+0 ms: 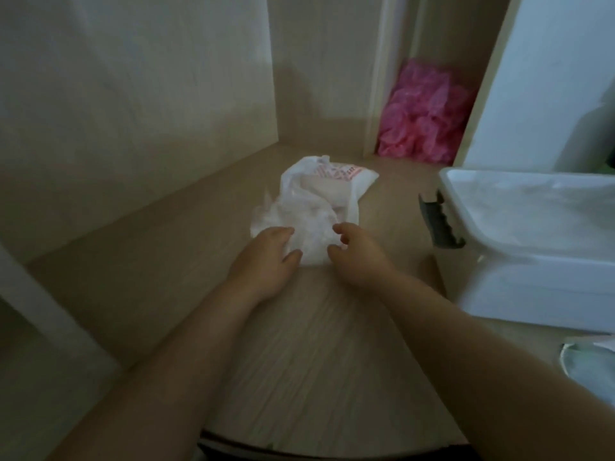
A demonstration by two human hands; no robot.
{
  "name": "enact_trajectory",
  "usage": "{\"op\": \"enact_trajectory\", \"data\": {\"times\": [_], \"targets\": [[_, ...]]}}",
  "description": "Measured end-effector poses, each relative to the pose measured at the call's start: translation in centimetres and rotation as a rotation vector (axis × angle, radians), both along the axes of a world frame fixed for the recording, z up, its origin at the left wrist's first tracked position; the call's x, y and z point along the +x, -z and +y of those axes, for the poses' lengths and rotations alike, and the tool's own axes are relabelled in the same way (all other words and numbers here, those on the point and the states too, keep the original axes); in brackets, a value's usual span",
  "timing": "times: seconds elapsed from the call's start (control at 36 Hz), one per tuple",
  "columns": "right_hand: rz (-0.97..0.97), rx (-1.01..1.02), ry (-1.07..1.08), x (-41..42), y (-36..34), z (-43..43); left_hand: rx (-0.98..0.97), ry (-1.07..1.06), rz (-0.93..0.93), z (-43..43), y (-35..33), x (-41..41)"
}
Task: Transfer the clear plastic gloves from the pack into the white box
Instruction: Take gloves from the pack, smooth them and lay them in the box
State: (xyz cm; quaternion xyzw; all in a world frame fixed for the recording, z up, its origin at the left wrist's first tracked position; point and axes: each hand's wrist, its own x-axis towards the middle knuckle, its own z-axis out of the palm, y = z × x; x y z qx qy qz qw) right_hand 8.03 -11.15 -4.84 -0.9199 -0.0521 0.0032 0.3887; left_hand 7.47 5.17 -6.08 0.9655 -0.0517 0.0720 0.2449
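Spilling from the white, red-printed plastic pack (336,181) at 12 o'clock, the crumpled clear plastic gloves (306,224) lie on the wood-grain counter (166,261). The left hand (263,261) rests on them, fingers relaxed; the right hand (357,261) curls at their edge, grip unclear. An open white plastic box (532,277) stands at 3 o'clock.

Matt wood grain is being seen on pale shelf board (316,361); crinkled thin film on clear plastic gloves (306,234) and white red-printed pack (349,181); smooth plastic on white box (532,274).
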Motion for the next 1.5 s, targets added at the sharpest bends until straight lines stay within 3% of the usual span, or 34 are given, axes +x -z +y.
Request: {"op": "enact_trajectory", "data": {"times": [0.22, 0.39, 0.5, 0.58, 0.78, 0.89, 1.06, 1.17, 1.22, 1.33, 1.5], "targets": [[-0.228, -0.242, -0.071, -0.5, 2.3, 0.1, -0.091, -0.083, -0.220, 0.2, 2.4, 0.8], [-0.226, -0.152, -0.047, -0.6, 2.4, 0.0, -0.213, -0.121, -0.356, 0.7, 2.2, 0.4], [-0.230, -0.120, -0.040, -0.8, 2.4, -0.1, -0.156, -0.071, -0.321, 0.6, 2.5, 0.5], [-0.232, -0.096, -0.035, -0.8, 2.4, -0.3, -0.160, -0.043, -0.400, 0.6, 2.6, 0.6], [-0.273, -0.008, -0.046, -0.8, 2.5, -0.3, -0.395, -0.106, -0.607, 0.1, 1.9, -0.3], [-0.261, -0.112, -0.077, -0.8, 2.6, -0.3, -0.480, -0.066, -0.620, -0.3, 1.5, -0.7], [-0.239, -0.473, -0.123, -0.8, 2.5, 0.1, -0.527, -0.138, -0.628, -0.2, -0.5, -0.4], [-0.156, -0.520, -0.128, -0.7, 1.9, 0.2, -0.562, -0.172, -0.677, 0.1, -2.5, -0.3], [-0.131, -0.422, -0.112, -0.5, 1.4, 0.3, -0.568, -0.164, -0.653, 0.4, -3.4, -0.1], [-0.138, 0.046, -0.041, -0.6, -0.6, 0.6, -0.599, -0.115, -0.567, 0.4, -4.6, 0.3], [-0.008, 0.484, -0.087, -1.4, -4.4, 0.1, -0.964, -0.214, -0.553, -0.3, -6.4, 1.2]]}}
